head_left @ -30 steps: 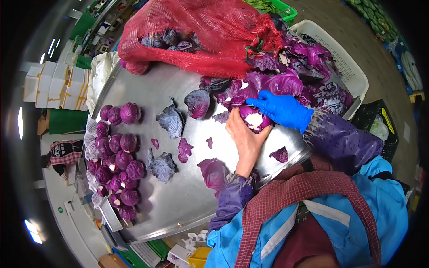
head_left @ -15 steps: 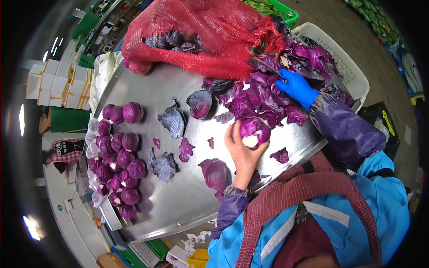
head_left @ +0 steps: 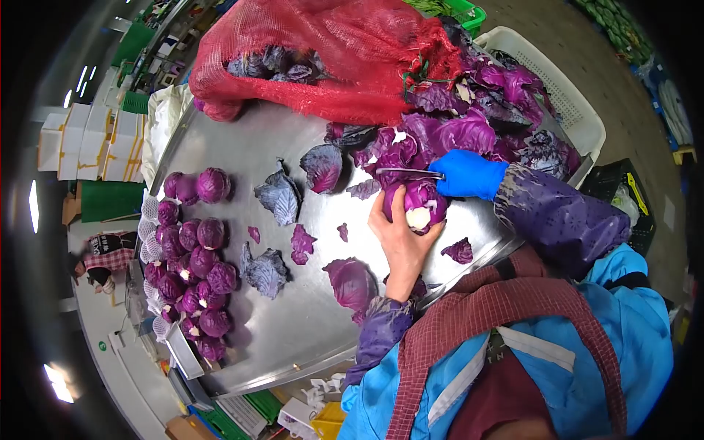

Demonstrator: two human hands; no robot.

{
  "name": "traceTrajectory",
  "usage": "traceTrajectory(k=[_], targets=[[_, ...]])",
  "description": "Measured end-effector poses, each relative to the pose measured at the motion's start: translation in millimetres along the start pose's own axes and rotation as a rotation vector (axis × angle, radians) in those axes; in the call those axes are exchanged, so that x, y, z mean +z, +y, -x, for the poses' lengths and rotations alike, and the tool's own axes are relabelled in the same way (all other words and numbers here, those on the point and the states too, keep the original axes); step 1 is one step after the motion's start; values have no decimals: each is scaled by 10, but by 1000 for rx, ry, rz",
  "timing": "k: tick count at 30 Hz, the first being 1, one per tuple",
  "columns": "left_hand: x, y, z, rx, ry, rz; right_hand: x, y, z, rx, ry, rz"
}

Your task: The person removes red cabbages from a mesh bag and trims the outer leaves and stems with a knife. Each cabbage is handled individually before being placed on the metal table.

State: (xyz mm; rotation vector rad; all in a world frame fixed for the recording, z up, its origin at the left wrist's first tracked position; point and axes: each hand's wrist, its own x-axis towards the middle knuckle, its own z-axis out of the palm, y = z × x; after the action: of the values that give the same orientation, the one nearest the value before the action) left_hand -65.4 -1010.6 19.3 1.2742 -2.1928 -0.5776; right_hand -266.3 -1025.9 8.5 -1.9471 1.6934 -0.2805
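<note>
My bare left hand (head_left: 403,238) is closed around a purple cabbage (head_left: 424,209), whose pale cut stem faces toward me. In a blue glove, my right hand (head_left: 471,174) grips a knife (head_left: 411,171); its thin blade points left, just above the cabbage and my left fingertips. Loose purple leaves (head_left: 466,132) are heaped behind both hands. A small leaf piece (head_left: 459,251) lies right of the cabbage, and a large leaf (head_left: 350,284) lies to the left of my left wrist.
Several trimmed cabbages (head_left: 202,261) stand grouped on the left of the metal table (head_left: 286,330). A red mesh bag (head_left: 315,51) of cabbages lies at the back. Beyond the leaf heap is a white basket (head_left: 587,121). Another person (head_left: 106,260) is at the far left.
My right hand has moved down and left from the leaf heap, bringing the knife over the cabbage. My left hand still holds the cabbage in nearly the same place.
</note>
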Motion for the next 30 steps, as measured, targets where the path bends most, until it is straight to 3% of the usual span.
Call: traceTrajectory(k=[2,3,4,6,8,10,11,14,15,16,18,20,22,23,26,27,30], targets=[[12,-16,-29,10,7,-7,1,78,-10,95,-2,-202],[-18,-113,15,0,-22,95,46,157,-43,234,10,-231],[-53,-216,50,-7,-49,196,123,233,-56,233,11,-232],[-145,-387,197,-4,-63,240,175,247,-97,144,158,-233],[-207,-520,316,-76,-61,342,160,95,-53,119,122,-197],[-291,-464,310,-117,-60,272,143,-81,-54,130,18,-474],[-293,-404,292,-118,-24,210,211,-151,-66,-117,202,-245],[-242,-510,227,-112,17,169,154,-312,12,-192,236,-261],[-244,-599,214,-156,0,275,188,-188,-36,-23,131,-416],[-254,-672,207,-203,-15,380,98,-141,-14,-29,125,-413],[-319,-668,163,-588,21,1083,-156,-52,43,151,194,-343],[-282,-877,284,-821,48,1619,-351,143,57,215,241,-119],[-286,-886,341,-867,-49,1848,-413,220,89,31,578,-11],[-278,-865,345,-867,-58,1922,-509,102,159,98,447,9],[-319,-688,272,-850,-81,2044,-412,-427,46,-296,344,-396],[-325,-658,249,-840,-109,2088,-377,-672,71,-310,230,-512],[-259,-707,266,-769,-30,1948,-292,-997,31,-502,365,-141]])
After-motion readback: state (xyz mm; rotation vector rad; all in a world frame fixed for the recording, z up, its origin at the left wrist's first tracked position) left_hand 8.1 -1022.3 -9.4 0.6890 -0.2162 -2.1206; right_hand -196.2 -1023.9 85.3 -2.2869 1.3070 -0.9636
